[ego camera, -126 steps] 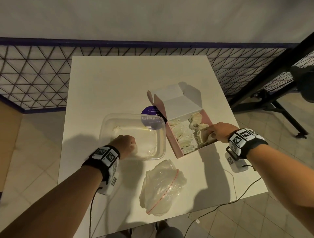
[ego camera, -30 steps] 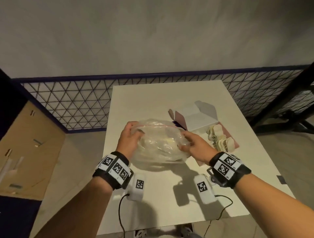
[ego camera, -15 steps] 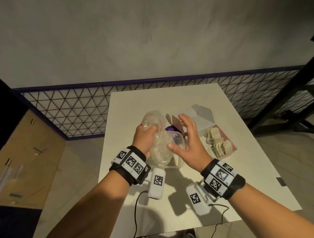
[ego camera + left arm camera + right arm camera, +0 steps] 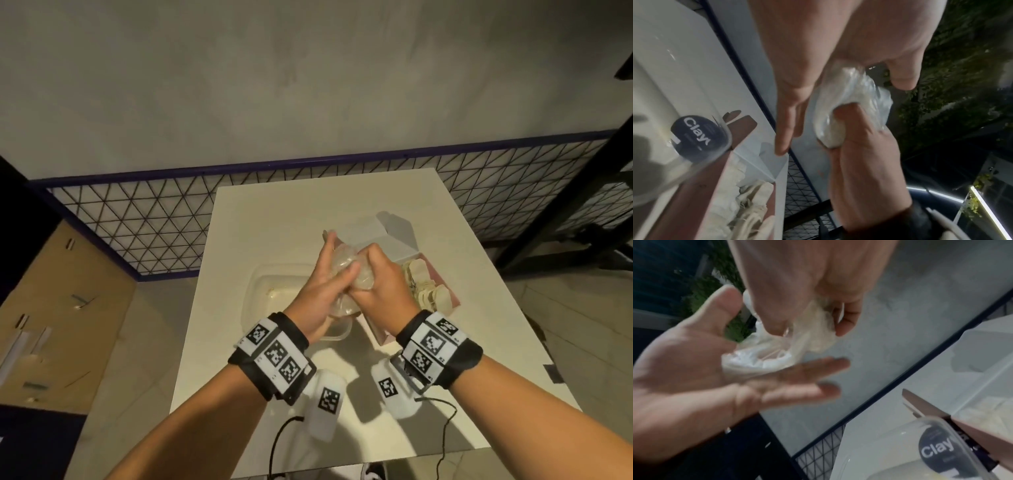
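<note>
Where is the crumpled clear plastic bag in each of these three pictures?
Head: plastic bag at centre, between left hand and right hand.
Left wrist: plastic bag right of centre, gripped by the right hand.
Right wrist: plastic bag left of centre, on the left hand's open palm.
Shared landmark: pink box, right of the hands in head, bottom left in left wrist, bottom right in right wrist.

plastic bag [image 4: 346, 269] | clear, crumpled wad | squeezed between left hand [image 4: 317, 296] and right hand [image 4: 380, 286]

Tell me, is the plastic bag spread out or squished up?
Squished up: the right hand grips the plastic bag, crumpled, against the left hand.
</note>
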The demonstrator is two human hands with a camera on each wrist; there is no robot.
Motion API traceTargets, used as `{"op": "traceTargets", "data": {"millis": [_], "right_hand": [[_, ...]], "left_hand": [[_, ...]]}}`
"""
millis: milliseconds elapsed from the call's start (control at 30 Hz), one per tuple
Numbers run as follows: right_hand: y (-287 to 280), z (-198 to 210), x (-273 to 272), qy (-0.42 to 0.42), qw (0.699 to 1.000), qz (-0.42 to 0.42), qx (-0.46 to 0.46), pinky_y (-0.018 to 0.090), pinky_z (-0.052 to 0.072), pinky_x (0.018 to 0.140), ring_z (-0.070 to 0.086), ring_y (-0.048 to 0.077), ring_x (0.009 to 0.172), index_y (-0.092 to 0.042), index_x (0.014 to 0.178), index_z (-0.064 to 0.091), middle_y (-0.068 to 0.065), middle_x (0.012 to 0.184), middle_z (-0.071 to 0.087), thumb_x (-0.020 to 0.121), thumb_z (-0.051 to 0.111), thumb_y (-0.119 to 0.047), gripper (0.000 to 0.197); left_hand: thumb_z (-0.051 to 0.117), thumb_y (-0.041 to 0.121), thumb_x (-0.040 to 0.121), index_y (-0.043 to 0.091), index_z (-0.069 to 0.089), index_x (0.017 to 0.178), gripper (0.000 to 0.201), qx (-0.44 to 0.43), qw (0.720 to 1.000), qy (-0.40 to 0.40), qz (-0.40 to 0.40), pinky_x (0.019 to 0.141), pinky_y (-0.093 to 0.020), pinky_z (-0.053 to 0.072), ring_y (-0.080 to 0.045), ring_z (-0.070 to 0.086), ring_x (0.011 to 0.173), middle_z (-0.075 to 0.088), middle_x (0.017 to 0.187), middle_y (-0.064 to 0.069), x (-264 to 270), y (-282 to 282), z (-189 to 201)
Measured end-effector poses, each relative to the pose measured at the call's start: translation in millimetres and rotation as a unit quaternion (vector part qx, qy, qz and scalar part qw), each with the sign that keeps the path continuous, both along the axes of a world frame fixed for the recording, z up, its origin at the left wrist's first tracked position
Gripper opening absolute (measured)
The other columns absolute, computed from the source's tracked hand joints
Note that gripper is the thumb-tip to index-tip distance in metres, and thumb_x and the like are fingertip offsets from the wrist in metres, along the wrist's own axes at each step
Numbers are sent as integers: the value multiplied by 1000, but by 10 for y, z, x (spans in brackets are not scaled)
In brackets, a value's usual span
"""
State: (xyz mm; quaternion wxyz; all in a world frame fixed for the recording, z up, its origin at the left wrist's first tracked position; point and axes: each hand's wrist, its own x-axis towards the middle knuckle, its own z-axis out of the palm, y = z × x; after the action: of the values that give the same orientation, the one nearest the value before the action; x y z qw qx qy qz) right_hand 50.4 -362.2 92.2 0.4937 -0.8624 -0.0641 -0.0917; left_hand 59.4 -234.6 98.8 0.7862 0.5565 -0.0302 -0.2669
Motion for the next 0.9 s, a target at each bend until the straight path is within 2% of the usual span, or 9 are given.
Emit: {"op": "traceTargets", "data": {"millis": [100, 200, 300, 367, 467, 567, 667, 800, 900], "right_hand": [[49, -15, -132, 25, 996, 65, 59, 25, 41, 81, 50, 16, 98, -26, 100, 38, 1, 103, 48, 75, 66, -14, 39], [-133, -49, -254, -35, 996, 67, 43, 26, 25, 112, 29, 16, 132, -25, 133, 25, 0, 135, 31, 69, 62, -37, 75], [-343, -12, -280, -43, 995, 91, -8, 15, -2, 114, -6, 3, 143, -29, 145, -7, -9, 154, -3, 64, 64, -59, 112], [-400, 42, -258, -3, 989, 138, -55, 18, -4, 114, -13, -3, 141, -34, 142, -16, -12, 155, -9, 63, 66, -58, 116], [-466, 54, -191, 34, 975, 183, -123, 33, 8, 120, 6, 10, 144, -30, 145, -8, 0, 157, 11, 69, 65, -43, 106], [-623, 14, -130, 14, 969, 209, -129, 34, 38, 106, 42, 19, 129, -30, 143, 21, 3, 144, 37, 74, 65, -35, 81], [-792, -51, -124, -29, 972, 161, -170, 20, 41, 89, 59, 19, 104, -16, 129, 46, 6, 122, 57, 76, 56, -37, 58], [-1272, -89, -155, 45, 995, -61, -70, 3, 39, 63, 57, 6, 70, -14, 102, 57, -2, 85, 60, 70, 53, -23, 34], [-1881, -293, -284, 71, 968, -239, -12, 28, 47, 70, 57, 22, 77, -14, 93, 62, 3, 86, 61, 72, 55, -23, 24]], "left_hand": [[63, 16, 83, 32, 64, 113, 34, 97, 983, -88, 129, 102, -47, 46, -22, 63, 111, 63, 122, -8, -30, -216, 59], [49, -3, 86, 16, 67, 93, 27, 116, 970, -98, 190, 88, -43, 53, -22, 66, 91, 69, 96, -10, -35, -335, 141], [43, -5, 89, 12, 64, 80, 28, 131, 964, -86, 217, 76, -35, 51, -20, 60, 78, 64, 81, -7, -32, -403, 201], [41, -4, 91, 10, 62, 82, 27, 143, 971, -70, 177, 68, -22, 50, -16, 59, 75, 62, 79, -5, -70, -490, 193], [42, 3, 92, 4, 53, 115, 26, -19, 997, 30, 66, 78, -29, 55, -24, 63, 93, 63, 103, -19, -107, -539, 132], [44, 36, 91, 7, 54, 114, 38, -76, 994, 72, -33, 85, -33, 48, -23, 58, 100, 62, 103, -14, -111, -436, 83], [32, 66, 83, 38, 54, 115, 48, 83, 989, 33, -117, 90, -30, 49, -14, 66, 96, 66, 106, 8, -129, -291, -12], [50, 40, 92, 27, 52, 130, 41, 241, 967, -1, -83, 80, -30, 55, -20, 69, 91, 66, 114, -4, -171, 258, -328], [48, 24, 97, 12, 63, 114, 26, 242, 969, 53, -8, 62, -29, 54, -29, 67, 80, 71, 98, -18, -411, 831, -646]]}}
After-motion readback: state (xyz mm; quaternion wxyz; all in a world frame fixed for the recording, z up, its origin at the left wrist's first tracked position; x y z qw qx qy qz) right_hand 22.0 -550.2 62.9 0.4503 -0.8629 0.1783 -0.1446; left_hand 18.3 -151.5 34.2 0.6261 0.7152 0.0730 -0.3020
